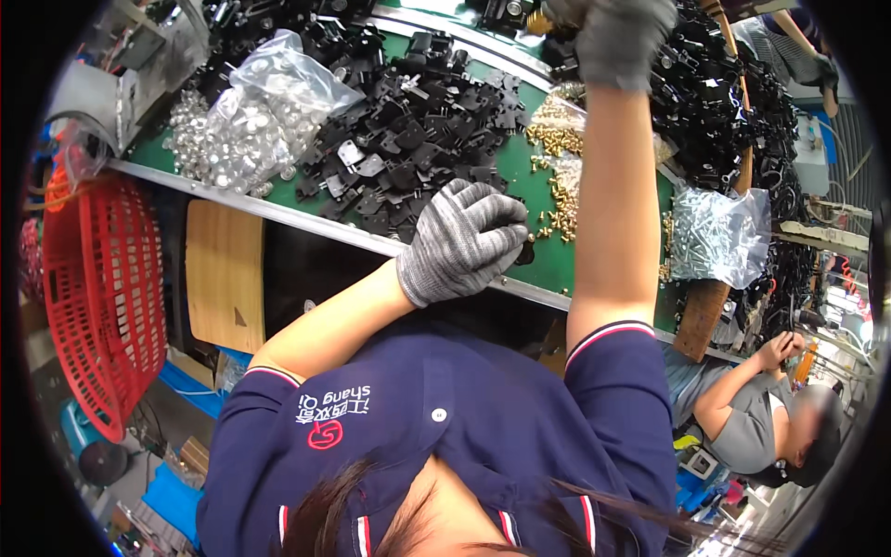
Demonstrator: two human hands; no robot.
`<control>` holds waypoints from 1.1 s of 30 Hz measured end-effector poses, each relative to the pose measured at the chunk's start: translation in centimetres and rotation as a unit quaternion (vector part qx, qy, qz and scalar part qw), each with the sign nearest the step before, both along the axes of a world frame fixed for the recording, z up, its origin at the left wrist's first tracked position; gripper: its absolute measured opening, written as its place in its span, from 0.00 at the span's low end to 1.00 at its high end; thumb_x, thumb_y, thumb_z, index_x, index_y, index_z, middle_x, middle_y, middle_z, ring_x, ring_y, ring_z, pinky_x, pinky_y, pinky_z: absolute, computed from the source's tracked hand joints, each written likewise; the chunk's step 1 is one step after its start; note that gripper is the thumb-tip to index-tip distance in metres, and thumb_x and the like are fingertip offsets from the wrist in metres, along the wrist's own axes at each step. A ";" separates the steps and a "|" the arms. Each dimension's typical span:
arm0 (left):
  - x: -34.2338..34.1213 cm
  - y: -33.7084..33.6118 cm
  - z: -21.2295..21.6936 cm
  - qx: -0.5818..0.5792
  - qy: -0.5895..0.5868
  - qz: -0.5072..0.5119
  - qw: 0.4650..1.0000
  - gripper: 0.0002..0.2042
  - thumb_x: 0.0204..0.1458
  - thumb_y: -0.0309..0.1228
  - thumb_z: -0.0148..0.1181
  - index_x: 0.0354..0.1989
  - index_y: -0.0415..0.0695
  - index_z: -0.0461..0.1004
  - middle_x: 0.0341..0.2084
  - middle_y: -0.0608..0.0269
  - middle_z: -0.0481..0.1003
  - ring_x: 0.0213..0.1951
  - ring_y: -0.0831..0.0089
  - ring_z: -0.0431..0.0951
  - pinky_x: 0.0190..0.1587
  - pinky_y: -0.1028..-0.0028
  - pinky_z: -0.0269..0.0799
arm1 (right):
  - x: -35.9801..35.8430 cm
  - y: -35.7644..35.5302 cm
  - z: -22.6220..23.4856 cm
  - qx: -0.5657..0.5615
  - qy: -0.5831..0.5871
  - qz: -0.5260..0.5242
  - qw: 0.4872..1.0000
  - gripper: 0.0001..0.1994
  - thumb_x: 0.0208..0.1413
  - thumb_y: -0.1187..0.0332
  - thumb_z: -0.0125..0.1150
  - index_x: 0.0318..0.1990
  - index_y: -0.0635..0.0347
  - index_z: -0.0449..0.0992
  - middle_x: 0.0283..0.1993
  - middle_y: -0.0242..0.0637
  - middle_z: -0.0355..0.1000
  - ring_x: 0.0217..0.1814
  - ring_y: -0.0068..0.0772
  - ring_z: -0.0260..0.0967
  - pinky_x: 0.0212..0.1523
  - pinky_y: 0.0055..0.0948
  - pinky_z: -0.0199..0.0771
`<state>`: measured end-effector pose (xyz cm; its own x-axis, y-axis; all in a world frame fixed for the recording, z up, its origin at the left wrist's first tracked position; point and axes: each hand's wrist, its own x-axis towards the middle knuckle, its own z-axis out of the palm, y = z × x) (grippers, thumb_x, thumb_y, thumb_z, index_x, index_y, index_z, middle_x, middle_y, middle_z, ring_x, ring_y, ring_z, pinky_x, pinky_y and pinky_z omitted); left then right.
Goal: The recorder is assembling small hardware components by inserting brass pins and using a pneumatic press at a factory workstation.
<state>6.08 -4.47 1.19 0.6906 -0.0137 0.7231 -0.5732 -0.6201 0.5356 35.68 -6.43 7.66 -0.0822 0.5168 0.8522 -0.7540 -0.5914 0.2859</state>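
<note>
My left hand [469, 243], in a striped grey knitted glove, is closed over the near edge of the green worktop [522, 167]. A small black part [527, 251] shows by its fingertips; most of what it grips is hidden. My right arm stretches far forward over the worktop. At the top edge my right hand [626, 45], in a darker grey glove, is curled beside a brass-coloured fitting [538, 22]; the picture's edge cuts off what it holds. Between the hands lie small brass screws [561, 200]. Left of them is a heap of black metal brackets [408, 135].
Silvery round parts [246, 139] spill from a clear bag [292, 72] at left. A bag of silver screws [719, 237] lies at right, near piled black parts [705, 102]. A red plastic basket [102, 297] stands at left. Another person [756, 418] works at the right.
</note>
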 end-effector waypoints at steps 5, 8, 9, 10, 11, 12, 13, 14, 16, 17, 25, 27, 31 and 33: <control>-0.2 0.5 -0.2 -0.019 0.002 0.005 1.000 0.07 0.42 0.27 0.67 0.31 0.46 0.79 0.34 0.64 0.78 0.34 0.63 0.79 0.35 0.63 0.71 | -17.7 -9.1 5.4 -0.439 -0.448 -0.734 0.261 0.26 0.50 0.73 0.67 0.56 0.69 0.66 0.33 0.42 0.75 0.30 0.30 0.74 0.34 0.30 0.80; -0.2 0.7 0.0 -0.031 0.006 -0.015 0.999 0.11 0.40 0.24 0.70 0.34 0.45 0.78 0.35 0.61 0.79 0.31 0.60 0.78 0.33 0.64 0.71 | -21.1 -10.8 5.7 -0.469 -0.467 -0.716 0.222 0.24 0.50 0.75 0.64 0.55 0.69 0.66 0.36 0.41 0.74 0.31 0.29 0.74 0.35 0.30 0.80; -0.2 0.7 -0.1 -0.033 0.005 -0.018 0.999 0.11 0.40 0.24 0.70 0.34 0.45 0.78 0.35 0.61 0.79 0.31 0.60 0.78 0.33 0.64 0.71 | -21.5 -11.0 5.6 -0.482 -0.475 -0.708 0.205 0.24 0.50 0.76 0.63 0.55 0.69 0.66 0.37 0.41 0.74 0.32 0.29 0.74 0.35 0.29 0.80; -0.2 0.6 -0.1 -0.029 0.009 -0.013 0.999 0.10 0.40 0.25 0.69 0.33 0.45 0.78 0.35 0.61 0.78 0.32 0.61 0.78 0.34 0.63 0.72 | -21.6 -11.0 5.4 -0.482 -0.474 -0.708 0.203 0.24 0.50 0.76 0.63 0.55 0.69 0.66 0.37 0.41 0.74 0.32 0.29 0.74 0.35 0.29 0.80; -0.2 0.5 -0.1 -0.025 0.012 -0.006 1.000 0.09 0.40 0.26 0.68 0.32 0.46 0.78 0.34 0.62 0.78 0.33 0.62 0.79 0.34 0.63 0.72 | -21.7 -10.9 5.1 -0.488 -0.462 -0.720 0.175 0.24 0.50 0.76 0.62 0.55 0.69 0.66 0.39 0.42 0.73 0.32 0.28 0.74 0.35 0.29 0.80; -0.1 0.5 -0.1 -0.020 0.015 0.001 1.000 0.08 0.41 0.27 0.68 0.32 0.46 0.79 0.34 0.63 0.78 0.34 0.62 0.79 0.35 0.63 0.72 | -21.7 -10.8 4.8 -0.492 -0.449 -0.731 0.148 0.24 0.50 0.77 0.62 0.56 0.69 0.66 0.40 0.42 0.73 0.32 0.28 0.74 0.35 0.28 0.80; -0.1 0.4 -0.1 -0.020 0.014 0.002 1.000 0.08 0.41 0.27 0.68 0.32 0.46 0.79 0.34 0.63 0.78 0.34 0.62 0.79 0.35 0.63 0.72 | -21.7 -10.8 4.5 -0.495 -0.437 -0.741 0.121 0.24 0.50 0.77 0.61 0.56 0.69 0.66 0.42 0.42 0.72 0.33 0.28 0.74 0.36 0.28 0.80; 0.0 0.3 -0.1 -0.018 0.015 0.002 1.000 0.08 0.40 0.27 0.68 0.32 0.46 0.79 0.34 0.63 0.78 0.34 0.62 0.79 0.35 0.63 0.72 | -21.6 -11.1 4.3 -0.494 -0.437 -0.742 0.122 0.24 0.50 0.77 0.61 0.56 0.69 0.66 0.42 0.42 0.72 0.33 0.28 0.74 0.36 0.28 0.80; -0.1 0.2 0.0 -0.013 0.018 0.005 1.000 0.09 0.39 0.27 0.68 0.32 0.46 0.79 0.34 0.63 0.78 0.34 0.62 0.79 0.35 0.63 0.72 | -21.6 -11.7 3.9 -0.481 -0.445 -0.747 0.111 0.24 0.50 0.77 0.61 0.56 0.69 0.65 0.45 0.43 0.71 0.33 0.28 0.74 0.37 0.29 0.80; -0.1 0.2 0.0 -0.013 0.019 0.006 1.000 0.09 0.39 0.27 0.68 0.32 0.46 0.79 0.34 0.63 0.78 0.34 0.62 0.79 0.35 0.63 0.72 | -21.5 -11.8 3.8 -0.475 -0.449 -0.750 0.106 0.24 0.50 0.77 0.61 0.56 0.69 0.65 0.47 0.44 0.70 0.33 0.28 0.74 0.37 0.29 0.80; -0.2 0.1 -0.1 -0.018 0.028 0.006 0.999 0.09 0.38 0.26 0.69 0.31 0.46 0.79 0.33 0.63 0.78 0.34 0.62 0.79 0.35 0.63 0.73 | -21.2 -12.8 3.0 -0.527 -0.509 -0.653 0.194 0.24 0.49 0.76 0.62 0.56 0.67 0.66 0.47 0.42 0.71 0.35 0.27 0.73 0.38 0.29 0.78; -0.1 0.1 0.0 -0.020 0.020 0.007 1.000 0.09 0.38 0.26 0.69 0.31 0.46 0.79 0.33 0.63 0.78 0.34 0.61 0.79 0.35 0.62 0.73 | -20.6 -13.0 2.1 -0.510 -0.511 -0.669 0.175 0.24 0.49 0.75 0.62 0.55 0.67 0.66 0.45 0.41 0.71 0.35 0.27 0.73 0.38 0.29 0.78; 0.0 0.2 0.0 -0.022 0.012 0.009 1.000 0.09 0.38 0.26 0.69 0.31 0.46 0.79 0.33 0.63 0.78 0.33 0.61 0.79 0.35 0.63 0.73 | -20.3 -13.0 1.6 -0.474 -0.515 -0.699 0.144 0.23 0.50 0.74 0.62 0.54 0.67 0.67 0.39 0.39 0.72 0.33 0.27 0.73 0.38 0.28 0.77; 0.0 0.2 0.0 -0.022 0.010 0.009 1.000 0.09 0.38 0.26 0.69 0.30 0.46 0.78 0.33 0.63 0.78 0.33 0.61 0.79 0.35 0.63 0.73 | -20.4 -12.9 1.9 -0.473 -0.515 -0.698 0.156 0.22 0.50 0.73 0.62 0.54 0.67 0.67 0.35 0.38 0.72 0.32 0.28 0.73 0.38 0.28 0.77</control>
